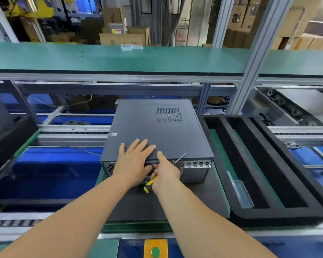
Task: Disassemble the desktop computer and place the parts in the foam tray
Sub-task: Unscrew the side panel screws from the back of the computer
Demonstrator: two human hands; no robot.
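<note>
A black desktop computer case [157, 131] lies flat on a dark mat, its rear panel facing me. My left hand [134, 161] rests flat with straight fingers on the near edge of the side cover. My right hand [165, 174] holds a screwdriver [151, 183] with a yellow and black handle; its thin metal shaft sticks out to the upper right past the case's rear edge. The right index finger points onto the cover's edge. The black foam tray [222, 164] with long slots stands just right of the case.
A small clear plastic box [243, 192] lies in the tray's left slot. A green shelf [119, 58] runs across above the conveyor. A dark foam piece [6, 138] sits at the left. A yellow box with a green button [155, 251] is at the near edge.
</note>
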